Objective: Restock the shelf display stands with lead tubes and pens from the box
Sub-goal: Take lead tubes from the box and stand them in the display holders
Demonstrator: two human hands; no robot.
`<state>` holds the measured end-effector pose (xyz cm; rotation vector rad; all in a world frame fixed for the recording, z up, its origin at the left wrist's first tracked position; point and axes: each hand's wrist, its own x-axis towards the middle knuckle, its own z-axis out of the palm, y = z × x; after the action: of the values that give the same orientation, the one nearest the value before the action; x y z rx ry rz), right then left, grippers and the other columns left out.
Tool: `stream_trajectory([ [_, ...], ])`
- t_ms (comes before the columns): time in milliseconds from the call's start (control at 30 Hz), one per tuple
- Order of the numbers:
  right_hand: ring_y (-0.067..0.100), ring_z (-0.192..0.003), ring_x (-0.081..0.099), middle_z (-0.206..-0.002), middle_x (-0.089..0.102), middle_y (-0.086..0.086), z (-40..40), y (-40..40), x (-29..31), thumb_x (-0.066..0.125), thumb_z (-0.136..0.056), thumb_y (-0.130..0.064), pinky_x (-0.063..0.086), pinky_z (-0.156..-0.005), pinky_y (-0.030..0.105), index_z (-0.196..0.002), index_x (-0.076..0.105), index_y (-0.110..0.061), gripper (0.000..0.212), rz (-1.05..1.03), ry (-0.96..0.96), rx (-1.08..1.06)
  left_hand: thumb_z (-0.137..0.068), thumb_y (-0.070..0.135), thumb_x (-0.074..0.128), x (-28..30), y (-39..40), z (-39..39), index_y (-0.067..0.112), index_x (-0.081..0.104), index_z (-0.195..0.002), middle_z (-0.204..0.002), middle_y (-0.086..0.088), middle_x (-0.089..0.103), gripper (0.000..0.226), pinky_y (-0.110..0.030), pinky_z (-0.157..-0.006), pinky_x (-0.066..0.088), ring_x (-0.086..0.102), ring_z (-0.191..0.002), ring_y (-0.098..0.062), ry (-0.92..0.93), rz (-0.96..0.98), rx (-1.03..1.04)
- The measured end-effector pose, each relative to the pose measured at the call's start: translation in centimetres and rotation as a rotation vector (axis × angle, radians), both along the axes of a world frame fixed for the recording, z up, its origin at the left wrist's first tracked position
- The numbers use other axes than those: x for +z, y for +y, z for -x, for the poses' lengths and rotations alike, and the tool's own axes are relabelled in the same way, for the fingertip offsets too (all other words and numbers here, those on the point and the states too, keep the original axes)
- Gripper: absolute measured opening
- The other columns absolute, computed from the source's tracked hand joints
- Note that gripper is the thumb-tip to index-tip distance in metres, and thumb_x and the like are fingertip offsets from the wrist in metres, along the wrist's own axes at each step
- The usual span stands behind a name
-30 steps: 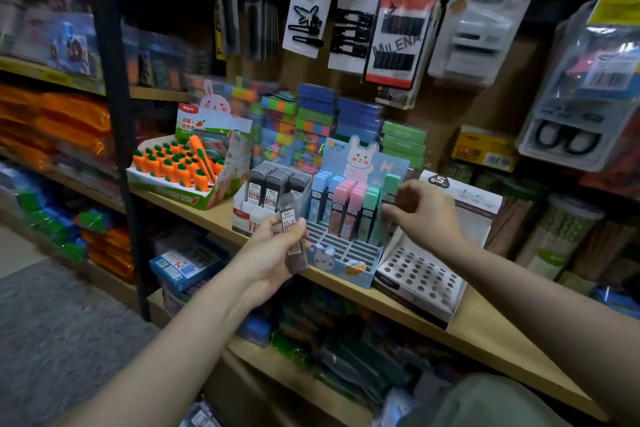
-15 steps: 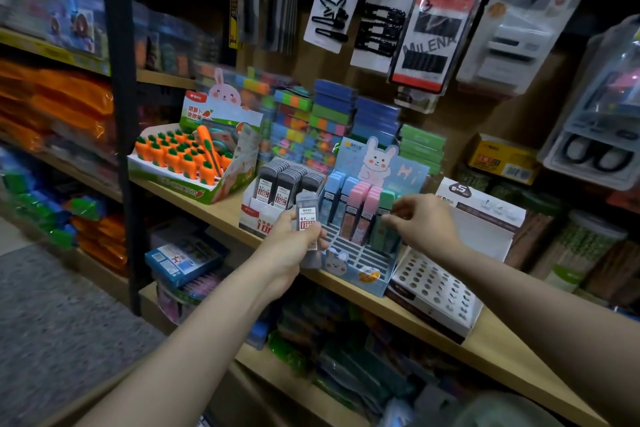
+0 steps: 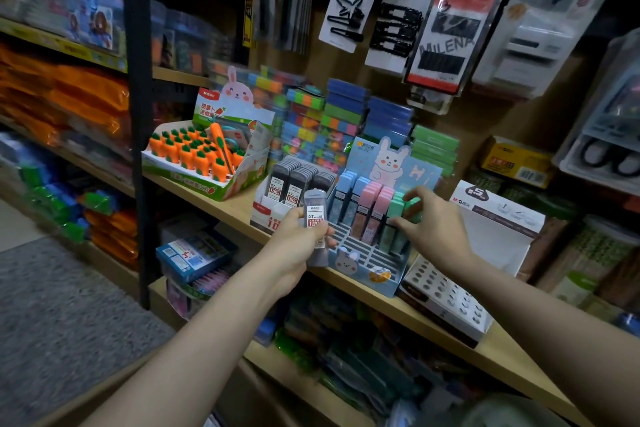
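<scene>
Your left hand (image 3: 298, 246) is clamped around a small stack of grey translucent lead tubes with white-and-red labels (image 3: 315, 218), held upright just in front of the white cardboard stand of matching grey tubes (image 3: 277, 198) on the wooden shelf (image 3: 433, 319). Your right hand (image 3: 429, 229) reaches into the pale blue rabbit-printed display stand (image 3: 363, 263), fingers pinched on the mint-green lead tubes (image 3: 398, 208) at the right end of the row, beside the pink tubes (image 3: 375, 204). Hands apart, each busy!

"MILENA" on hairpin card (image 3: 446, 42); "0.7" on lead tube (image 3: 314, 215)
</scene>
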<state>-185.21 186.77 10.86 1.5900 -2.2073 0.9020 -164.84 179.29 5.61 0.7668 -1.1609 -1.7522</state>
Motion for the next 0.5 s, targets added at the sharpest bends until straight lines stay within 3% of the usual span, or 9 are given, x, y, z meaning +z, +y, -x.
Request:
stream_trajectory([
  [167,0.015,-0.077,0.066,-0.094,0.072,0.000,-0.5,0.2,0.0,0.073,-0.085,-0.022,0.058,-0.070,0.034,-0.102,0.067,-0.017,0.019,0.045,0.059,0.039,-0.095,0.012,0.056,-0.2,0.7,-0.2,0.021,0.055,-0.111,-0.090,-0.005,0.067,0.017,-0.028,-0.054,0.051,0.068,-0.076,-0.013,-0.029,-0.010,0.004],
  [333,0.016,-0.091,0.062,-0.105,0.068,0.002,-1.1,0.6,0.8,0.069,-0.088,-0.031,0.056,-0.078,0.034,-0.115,0.066,-0.016,0.032,0.017,0.125,0.044,-0.098,0.011,0.051,-0.1,1.4,-0.4,0.027,0.055,-0.114,-0.092,-0.003,0.068,0.022,-0.028,-0.058,0.051,0.069,-0.077,-0.011,-0.066,0.071,-0.041],
  [433,0.008,-0.087,0.062,-0.100,0.062,-0.006,-2.8,1.0,1.2,0.067,-0.089,-0.033,0.057,-0.078,0.030,-0.119,0.062,-0.019,0.034,0.084,-0.020,0.169,-0.098,0.011,0.052,0.1,1.5,-0.7,0.028,0.059,-0.106,-0.086,0.004,0.071,0.021,-0.028,-0.057,0.051,0.070,-0.073,-0.008,-0.061,0.158,-0.060],
  [500,0.004,-0.082,0.065,-0.097,0.066,-0.010,-4.8,0.8,1.5,0.067,-0.088,-0.036,0.059,-0.076,0.027,-0.118,0.065,-0.022,0.033,-0.016,-0.186,0.301,-0.098,0.012,0.052,0.1,1.5,-0.9,0.027,0.061,-0.106,-0.084,0.008,0.073,0.019,-0.027,-0.063,0.052,0.070,-0.076,-0.007,-0.085,0.223,-0.074],
])
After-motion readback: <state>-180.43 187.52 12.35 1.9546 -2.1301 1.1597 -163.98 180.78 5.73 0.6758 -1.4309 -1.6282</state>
